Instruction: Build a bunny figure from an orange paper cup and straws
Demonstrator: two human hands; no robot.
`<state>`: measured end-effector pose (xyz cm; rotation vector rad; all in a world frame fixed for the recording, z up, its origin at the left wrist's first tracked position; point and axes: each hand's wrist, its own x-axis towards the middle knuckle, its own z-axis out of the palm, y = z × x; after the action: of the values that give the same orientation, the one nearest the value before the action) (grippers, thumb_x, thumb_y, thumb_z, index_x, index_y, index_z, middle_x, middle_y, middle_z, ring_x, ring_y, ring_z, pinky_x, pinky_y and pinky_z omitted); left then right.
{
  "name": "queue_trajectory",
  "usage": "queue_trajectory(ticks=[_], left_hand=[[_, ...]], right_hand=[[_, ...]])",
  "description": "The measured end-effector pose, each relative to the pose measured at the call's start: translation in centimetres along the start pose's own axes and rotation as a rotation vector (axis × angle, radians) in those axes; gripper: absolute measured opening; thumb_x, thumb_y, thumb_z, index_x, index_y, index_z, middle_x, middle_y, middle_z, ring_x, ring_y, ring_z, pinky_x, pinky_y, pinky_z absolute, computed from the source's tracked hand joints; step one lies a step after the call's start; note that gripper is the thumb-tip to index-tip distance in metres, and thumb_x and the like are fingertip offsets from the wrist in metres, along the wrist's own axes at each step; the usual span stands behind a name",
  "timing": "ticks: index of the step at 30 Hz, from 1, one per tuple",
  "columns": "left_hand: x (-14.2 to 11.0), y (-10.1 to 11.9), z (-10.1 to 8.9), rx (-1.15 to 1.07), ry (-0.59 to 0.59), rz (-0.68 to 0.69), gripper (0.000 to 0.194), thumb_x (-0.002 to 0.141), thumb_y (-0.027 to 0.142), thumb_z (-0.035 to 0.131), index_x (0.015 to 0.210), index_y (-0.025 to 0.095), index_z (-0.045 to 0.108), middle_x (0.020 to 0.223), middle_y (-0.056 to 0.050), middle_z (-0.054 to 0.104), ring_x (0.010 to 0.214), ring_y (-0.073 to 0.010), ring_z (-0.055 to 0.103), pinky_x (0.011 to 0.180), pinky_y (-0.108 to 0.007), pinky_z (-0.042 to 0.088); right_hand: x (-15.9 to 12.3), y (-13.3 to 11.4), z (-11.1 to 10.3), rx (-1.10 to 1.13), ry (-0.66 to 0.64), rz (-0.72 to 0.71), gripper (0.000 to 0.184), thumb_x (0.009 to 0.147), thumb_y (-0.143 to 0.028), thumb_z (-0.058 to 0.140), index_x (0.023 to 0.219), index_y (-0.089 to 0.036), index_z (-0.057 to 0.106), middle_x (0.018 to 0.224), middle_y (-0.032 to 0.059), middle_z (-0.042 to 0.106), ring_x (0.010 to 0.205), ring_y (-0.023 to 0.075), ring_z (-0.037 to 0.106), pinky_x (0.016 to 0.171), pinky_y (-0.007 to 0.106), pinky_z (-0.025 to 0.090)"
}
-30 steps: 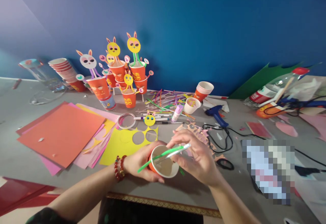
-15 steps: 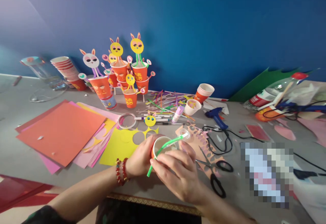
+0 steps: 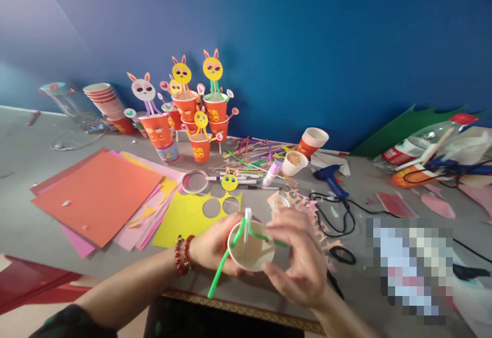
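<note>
My left hand (image 3: 214, 245) is wrapped round a paper cup (image 3: 258, 260), its mouth tilted toward me. Green straw pieces (image 3: 219, 275) run across the cup: one end sticks out past the left rim, another shows beyond the right side. They meet at a white upright strip (image 3: 246, 233) standing in the cup. At the cup's right side is my right hand (image 3: 303, 256), thumb near the rim and fingers apart, with a straw end showing between them. Beneath that hand, scissors (image 3: 342, 255) are partly hidden.
Red paper sheets (image 3: 98, 199) lie left, a cut yellow sheet (image 3: 180, 220) nearer the middle. Decorated rabbit cups (image 3: 200, 148) stand behind, beside loose straws (image 3: 251, 156). A yellow rabbit face (image 3: 229, 182), a glue stick (image 3: 272, 173) and a blue glue gun (image 3: 332, 180) lie ahead.
The green straw, earlier slanting over the cup in my right fingers, now bends down both sides of the upright white strip. My right hand has moved right and opened; the cup's mouth faces me more.
</note>
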<state>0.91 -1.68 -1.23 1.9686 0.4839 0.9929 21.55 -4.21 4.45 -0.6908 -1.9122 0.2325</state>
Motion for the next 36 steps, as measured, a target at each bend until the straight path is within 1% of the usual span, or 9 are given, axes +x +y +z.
queue_trajectory(ticks=[2,4,6,8,12,16,23,28,36], left_hand=[[0.1,-0.3,0.0,0.032,-0.061,0.036,0.070,0.072,0.052,0.077,0.128,0.019,0.050,0.111,-0.013,0.064,0.094,-0.0279,0.067,0.085,-0.039,0.058],[0.1,-0.6,0.2,0.059,-0.109,0.052,0.067,0.072,0.049,0.077,0.126,0.019,0.051,0.108,-0.012,0.065,0.091,-0.0270,0.067,0.081,-0.038,0.058],[0.1,-0.7,0.3,0.060,-0.144,0.044,0.064,0.072,0.047,0.077,0.123,0.019,0.053,0.107,-0.012,0.066,0.090,-0.0267,0.068,0.080,-0.037,0.058],[0.1,-0.8,0.4,0.022,-0.157,0.045,0.065,0.071,0.046,0.080,0.123,0.019,0.053,0.107,-0.012,0.066,0.091,-0.0265,0.068,0.081,-0.036,0.058],[0.3,-0.6,0.3,-0.085,-0.166,0.087,0.076,0.069,0.050,0.084,0.129,0.020,0.048,0.109,-0.011,0.066,0.091,-0.0259,0.069,0.081,-0.034,0.059],[0.6,-0.3,0.3,-0.114,-0.146,0.113,0.075,0.071,0.049,0.084,0.130,0.020,0.048,0.112,-0.011,0.065,0.094,-0.0263,0.069,0.083,-0.035,0.059],[0.3,-0.5,0.4,-0.154,-0.164,0.060,0.080,0.066,0.049,0.088,0.131,0.021,0.048,0.113,-0.011,0.064,0.099,-0.0280,0.068,0.087,-0.039,0.058],[0.6,-0.1,0.3,-0.172,-0.144,0.074,0.079,0.068,0.052,0.086,0.131,0.021,0.049,0.112,-0.011,0.063,0.097,-0.0280,0.068,0.086,-0.039,0.058],[1.0,0.4,0.1,-0.174,-0.136,0.079,0.074,0.069,0.053,0.085,0.128,0.021,0.052,0.108,-0.010,0.063,0.092,-0.0257,0.068,0.082,-0.036,0.058]], right_hand=[[0.6,0.4,-0.6,0.052,-0.173,0.144,0.024,0.091,-0.037,0.063,0.111,-0.023,0.065,0.110,0.0089,0.063,0.104,0.0283,0.060,0.096,0.049,0.049],[1.1,0.5,-1.0,0.108,-0.335,0.197,0.015,0.089,-0.034,0.067,0.101,-0.025,0.067,0.114,0.0072,0.060,0.110,0.0281,0.057,0.103,0.048,0.045],[1.3,0.7,-1.2,0.143,-0.438,0.217,0.007,0.087,-0.025,0.070,0.094,-0.025,0.068,0.115,0.0052,0.060,0.112,0.0262,0.056,0.110,0.049,0.039],[1.3,0.9,-1.1,0.157,-0.481,0.231,0.007,0.087,-0.018,0.069,0.089,-0.024,0.067,0.114,0.0044,0.060,0.109,0.0241,0.057,0.112,0.047,0.037],[0.9,1.2,-0.9,0.193,-0.460,0.237,0.008,0.090,-0.018,0.069,0.085,-0.024,0.066,0.111,0.0041,0.062,0.107,0.0233,0.057,0.111,0.047,0.036],[0.6,1.1,-0.6,0.261,-0.431,0.254,0.005,0.091,-0.022,0.071,0.086,-0.024,0.069,0.110,0.0032,0.061,0.107,0.0227,0.057,0.107,0.043,0.038],[0.6,0.9,-0.4,0.233,-0.458,0.291,0.013,0.086,-0.012,0.075,0.086,-0.024,0.070,0.119,0.0015,0.060,0.111,0.0215,0.055,0.097,0.035,0.043],[0.7,1.0,-0.7,0.209,-0.466,0.285,0.017,0.083,-0.009,0.076,0.081,-0.024,0.068,0.123,0.0005,0.061,0.111,0.0220,0.056,0.101,0.039,0.040],[1.1,0.8,-0.9,0.245,-0.456,0.296,0.016,0.084,-0.008,0.070,0.078,-0.022,0.064,0.124,0.0019,0.063,0.112,0.0225,0.057,0.094,0.037,0.044]])
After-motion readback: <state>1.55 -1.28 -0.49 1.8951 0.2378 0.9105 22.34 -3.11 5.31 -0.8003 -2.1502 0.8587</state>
